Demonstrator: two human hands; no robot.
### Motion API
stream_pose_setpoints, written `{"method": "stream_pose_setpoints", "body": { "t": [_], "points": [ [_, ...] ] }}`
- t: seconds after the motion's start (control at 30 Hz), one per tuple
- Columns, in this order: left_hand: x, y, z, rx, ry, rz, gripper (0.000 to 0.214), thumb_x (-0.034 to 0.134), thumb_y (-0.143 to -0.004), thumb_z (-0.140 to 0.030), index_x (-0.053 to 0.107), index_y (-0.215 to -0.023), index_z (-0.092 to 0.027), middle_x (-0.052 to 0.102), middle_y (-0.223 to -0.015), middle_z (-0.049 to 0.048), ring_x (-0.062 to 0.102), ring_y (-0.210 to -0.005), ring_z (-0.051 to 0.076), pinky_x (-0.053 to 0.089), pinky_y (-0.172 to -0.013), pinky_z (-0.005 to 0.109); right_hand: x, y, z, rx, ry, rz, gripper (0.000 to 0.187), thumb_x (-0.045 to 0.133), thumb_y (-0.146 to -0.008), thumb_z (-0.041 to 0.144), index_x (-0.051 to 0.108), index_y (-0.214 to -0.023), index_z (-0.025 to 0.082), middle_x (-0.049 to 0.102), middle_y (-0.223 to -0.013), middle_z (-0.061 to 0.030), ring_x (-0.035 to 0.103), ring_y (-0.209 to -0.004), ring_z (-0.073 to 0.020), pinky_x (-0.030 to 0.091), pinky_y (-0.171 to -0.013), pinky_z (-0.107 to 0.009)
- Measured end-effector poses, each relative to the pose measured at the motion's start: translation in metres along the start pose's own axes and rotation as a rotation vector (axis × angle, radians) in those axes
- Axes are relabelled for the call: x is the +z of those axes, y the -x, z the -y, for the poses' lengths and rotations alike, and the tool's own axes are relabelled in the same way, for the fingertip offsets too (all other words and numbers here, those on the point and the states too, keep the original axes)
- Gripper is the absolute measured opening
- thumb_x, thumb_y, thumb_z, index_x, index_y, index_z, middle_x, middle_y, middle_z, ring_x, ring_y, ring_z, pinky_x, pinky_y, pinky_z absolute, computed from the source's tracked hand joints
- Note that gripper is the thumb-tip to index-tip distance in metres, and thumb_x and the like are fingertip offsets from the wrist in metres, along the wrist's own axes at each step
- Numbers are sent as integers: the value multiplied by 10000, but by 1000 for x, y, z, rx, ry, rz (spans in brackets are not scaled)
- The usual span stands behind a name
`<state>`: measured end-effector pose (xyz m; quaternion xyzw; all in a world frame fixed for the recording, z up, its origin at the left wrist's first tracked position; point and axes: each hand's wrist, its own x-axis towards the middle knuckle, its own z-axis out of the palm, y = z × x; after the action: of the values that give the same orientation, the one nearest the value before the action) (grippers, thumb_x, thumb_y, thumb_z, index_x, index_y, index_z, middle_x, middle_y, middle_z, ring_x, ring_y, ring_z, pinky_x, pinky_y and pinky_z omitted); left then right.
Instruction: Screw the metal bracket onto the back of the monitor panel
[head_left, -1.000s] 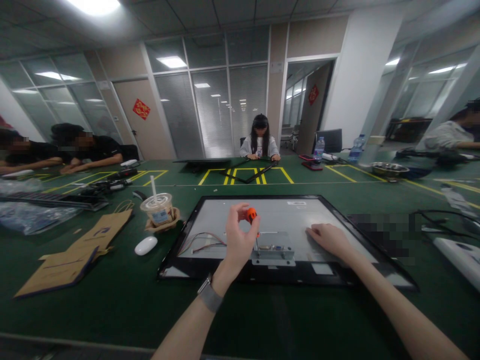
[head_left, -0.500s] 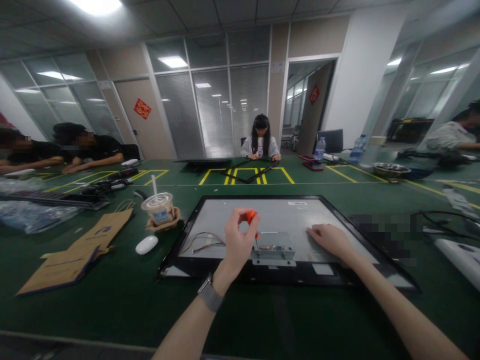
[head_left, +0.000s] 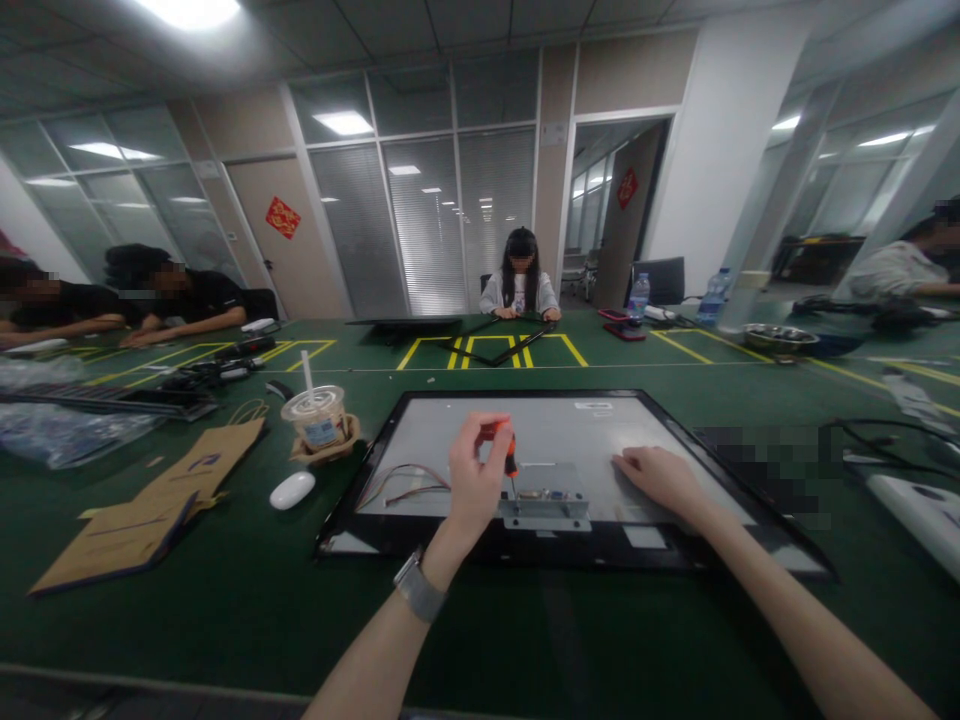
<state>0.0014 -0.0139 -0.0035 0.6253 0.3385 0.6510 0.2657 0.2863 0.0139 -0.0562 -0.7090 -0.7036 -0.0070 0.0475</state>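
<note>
My left hand (head_left: 478,470), with a watch on its wrist, grips an orange and black screwdriver (head_left: 511,459) by the top of its handle. The shaft points down at the left end of a metal bracket (head_left: 551,511) with connectors along it. That bracket sits on the back of a flat display panel (head_left: 442,425) with a black frame, lying on the table. Whether the tip is seated in a screw is too small to see. My right hand (head_left: 660,477) rests on the right part of the panel, fingers lying low and holding nothing. Thin wires (head_left: 409,468) lie left of the bracket.
Left of the panel are a white mouse (head_left: 292,490), an iced drink cup (head_left: 319,418) in a carton holder and a paper bag (head_left: 191,480). A white device (head_left: 919,520) and cables lie right. Across the green table, a person (head_left: 520,280) holds a black frame.
The fingers of my left hand have shifted around the screwdriver handle, and more of the handle shows. My right hand has stayed put on the panel.
</note>
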Motion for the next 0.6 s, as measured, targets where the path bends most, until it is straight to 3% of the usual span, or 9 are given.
{"method": "stream_pose_setpoints", "body": {
  "t": [0.2,0.6],
  "points": [
    [-1,-8,-3,-101,104,-11,150,582,-835,-299,625,-858,-157,585,-706,15,557,-645,121,474,-623,238,1,-1,0,3,17,1,430,346,-929,405,675,-744,199,711,-773,-97,647,-743,-222,335,-584,-276],
    [-6,-12,9,-161,339,-54,228,511,-817,-264,702,-764,-151,619,-830,67,587,-743,151,485,-693,260,4,-3,-3,-4,15,-10,438,335,-922,411,680,-752,203,709,-774,-99,644,-748,-226,348,-593,-285]
  ]
}}
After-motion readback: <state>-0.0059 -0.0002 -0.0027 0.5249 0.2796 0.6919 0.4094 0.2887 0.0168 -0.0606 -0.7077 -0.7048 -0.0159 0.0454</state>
